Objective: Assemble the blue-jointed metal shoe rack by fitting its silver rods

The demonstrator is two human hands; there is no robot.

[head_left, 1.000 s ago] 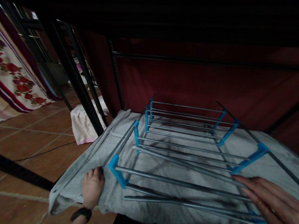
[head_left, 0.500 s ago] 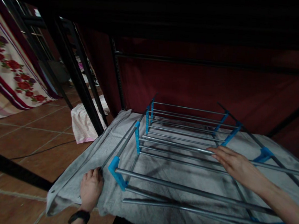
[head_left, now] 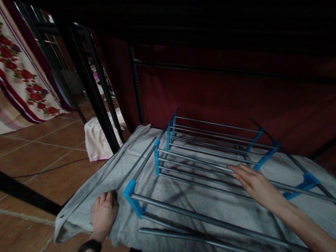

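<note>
A rack of grey metal tubes (head_left: 207, 218) with blue plastic joints (head_left: 133, 197) lies on a grey cloth. My right hand (head_left: 253, 183) lies over one of its middle crossbars, its fingers closed along the bar; the thumb is mostly hidden. At the rack's left side, my left hand (head_left: 104, 212) is low on the cloth with its fingers curled. They meet the near end of a thin metal tube (head_left: 135, 166) that runs beside the frame. Loose tubes (head_left: 171, 235) lie crossed at the near edge of the rack.
The grey cloth (head_left: 131, 146) covers a low platform between black metal posts (head_left: 99, 109). Dark red fabric (head_left: 231, 96) hangs behind. Left are a tiled floor (head_left: 49, 151), a striped towel (head_left: 97, 136), a cable and a flowered blanket (head_left: 34, 88). A dark surface hangs low overhead.
The view has shifted slightly, moving the scene a little right and down. My right hand sits slightly farther left along the crossbar. My left hand keeps its place by the thin tube.
</note>
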